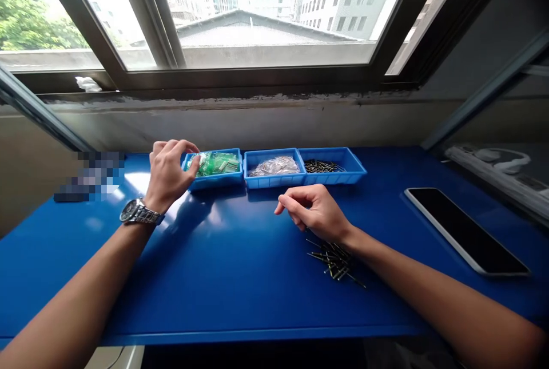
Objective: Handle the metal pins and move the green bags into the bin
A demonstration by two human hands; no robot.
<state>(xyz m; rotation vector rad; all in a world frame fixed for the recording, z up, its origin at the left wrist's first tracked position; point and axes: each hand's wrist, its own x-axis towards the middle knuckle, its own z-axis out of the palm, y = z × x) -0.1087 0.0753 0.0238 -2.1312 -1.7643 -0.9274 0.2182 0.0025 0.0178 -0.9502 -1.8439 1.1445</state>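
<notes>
My left hand [170, 175] is at the left end of the left blue bin [217, 180], its thumb over the rim and its fingers bent around the corner. Green and clear plastic packets [218, 163] fill that bin. The middle bin [274, 182] holds clear packets [281, 166], and the right bin [338, 177] holds dark thin metal pieces [323, 166]. Over the table in front of the bins is my right hand [315, 209], fingers curled and apart, nothing visible in them. A loose pile of dark metal pieces [337, 260] lies just below its wrist.
A phone-like device [467, 231] with a black screen lies at the right of the blue table [214, 294]. Blurred-out items [92, 177] are at the back left. Behind the bins run a wall and a window; slanted metal posts stand at both sides.
</notes>
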